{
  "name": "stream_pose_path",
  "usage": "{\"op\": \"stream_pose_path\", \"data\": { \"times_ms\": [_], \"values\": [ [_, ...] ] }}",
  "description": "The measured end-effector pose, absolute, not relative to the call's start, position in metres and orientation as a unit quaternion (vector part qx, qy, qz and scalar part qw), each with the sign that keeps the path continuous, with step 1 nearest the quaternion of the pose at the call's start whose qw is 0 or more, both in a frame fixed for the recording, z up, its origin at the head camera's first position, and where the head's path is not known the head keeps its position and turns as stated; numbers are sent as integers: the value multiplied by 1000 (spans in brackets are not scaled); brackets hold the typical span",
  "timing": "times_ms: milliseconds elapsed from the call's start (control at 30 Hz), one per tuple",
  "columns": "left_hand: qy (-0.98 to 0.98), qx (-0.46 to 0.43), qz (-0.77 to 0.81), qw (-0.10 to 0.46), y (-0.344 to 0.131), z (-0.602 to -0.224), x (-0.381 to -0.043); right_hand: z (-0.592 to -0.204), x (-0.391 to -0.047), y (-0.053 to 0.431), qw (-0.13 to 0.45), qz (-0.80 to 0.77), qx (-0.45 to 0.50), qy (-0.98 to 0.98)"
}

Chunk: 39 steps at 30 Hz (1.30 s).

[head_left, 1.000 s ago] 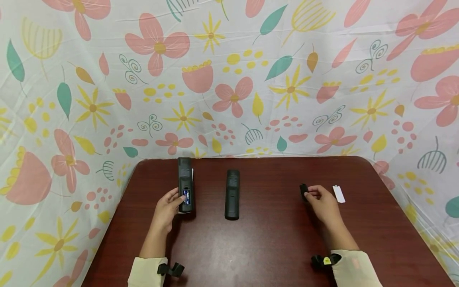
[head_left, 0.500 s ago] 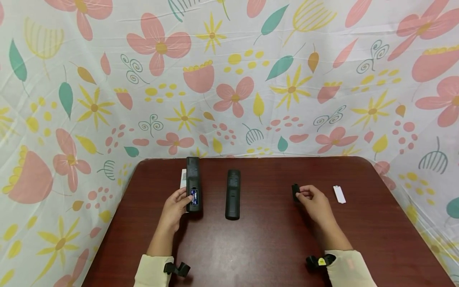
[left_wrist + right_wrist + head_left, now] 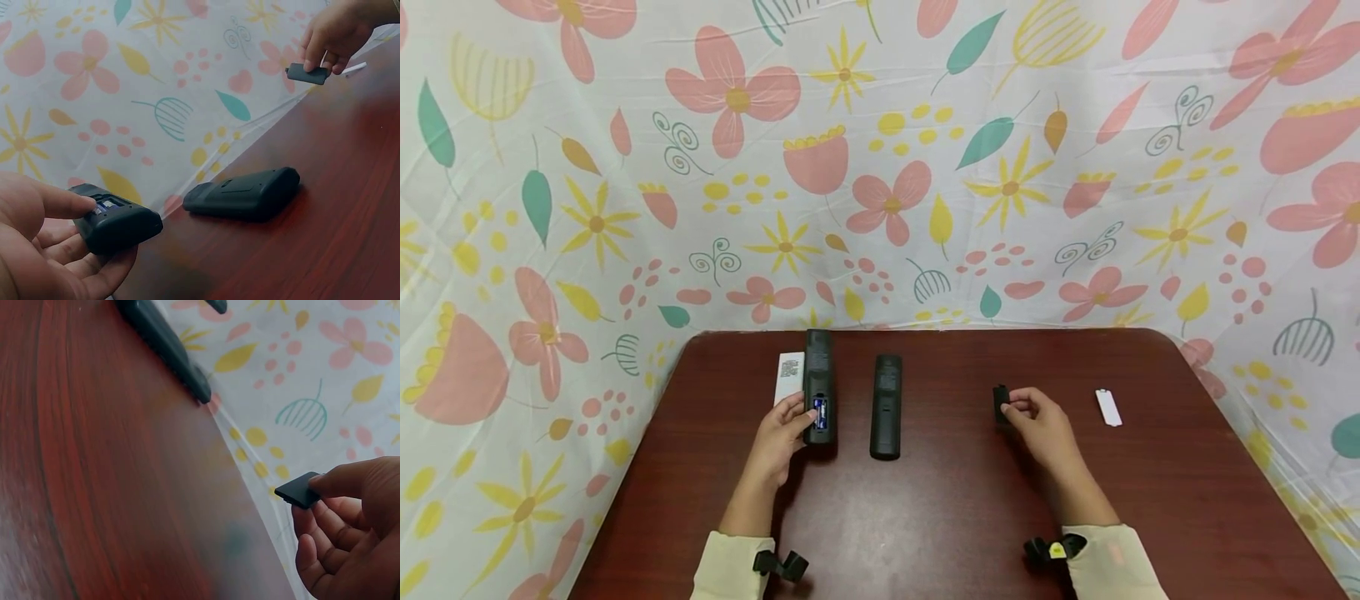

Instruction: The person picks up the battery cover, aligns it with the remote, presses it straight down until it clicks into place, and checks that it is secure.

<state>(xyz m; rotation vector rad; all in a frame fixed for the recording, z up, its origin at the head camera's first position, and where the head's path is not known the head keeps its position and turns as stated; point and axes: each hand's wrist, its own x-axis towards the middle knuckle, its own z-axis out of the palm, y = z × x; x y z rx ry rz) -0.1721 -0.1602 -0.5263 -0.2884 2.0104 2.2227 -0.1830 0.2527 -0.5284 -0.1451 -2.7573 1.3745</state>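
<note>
My left hand point(image 3: 781, 437) grips a black remote control point(image 3: 818, 362) with its back up, the thumb at the uncovered battery compartment. Blue batteries point(image 3: 822, 414) show inside it, also in the left wrist view. Between the thumb and fingers of my right hand point(image 3: 1041, 423) is a small black battery cover point(image 3: 1001, 403), raised over the table; the right wrist view shows the thumb on top of the cover point(image 3: 300, 490). A second black remote point(image 3: 886, 408) lies back up between the hands, its battery cover in place.
A white remote point(image 3: 788, 375), partly hidden behind the held one, lies at the left with a printed label. To the right of my right hand lies a white battery cover point(image 3: 1108, 407). Flower-patterned cloth point(image 3: 887, 283) hangs along the far edge of the brown table point(image 3: 955, 517).
The left hand has carried the remote rightward, uncovering more of the white one. My right hand has moved left with the battery cover. The second black remote stays put.
</note>
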Motion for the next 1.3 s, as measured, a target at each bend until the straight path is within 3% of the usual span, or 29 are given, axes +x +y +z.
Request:
{"op": "stream_pose_path", "data": {
  "times_ms": [1300],
  "values": [
    [612,-27,782,115,-108,-525,-181,-514,-188,200,-14,537,-21,-843]
  ]
}}
